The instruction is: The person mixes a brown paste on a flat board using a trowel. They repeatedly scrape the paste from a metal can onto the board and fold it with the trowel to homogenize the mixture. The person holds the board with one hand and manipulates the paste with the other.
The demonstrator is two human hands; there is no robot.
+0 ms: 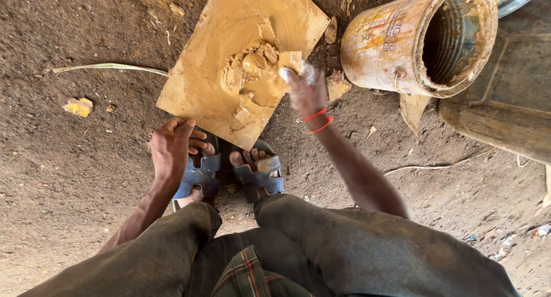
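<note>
Here, seen from above, a person squats on bare brown dirt ground, knees and dark trousers filling the near edge of the view. A square board coated in yellow-brown paste lies on the ground just beyond the feet, which wear blue sandals. The board's near corner sits right at the toes.

The right hand, with red bands on the wrist, reaches to the board's right edge. Its fingers are closed on a small flat scraper smeared with the same paste, pressed against a thick lump of paste heaped near the middle of the board. The fingertips look pale and blurred.

The left hand rests at the board's near left edge, fingers curled loosely and holding nothing, its fingertips touching or almost touching the board's rim.

To the far right, a paste-stained metal can lies on its side, its open mouth facing right. A large brownish container lies just right of it. A thin pale stick lies on the dirt to the left.
</note>
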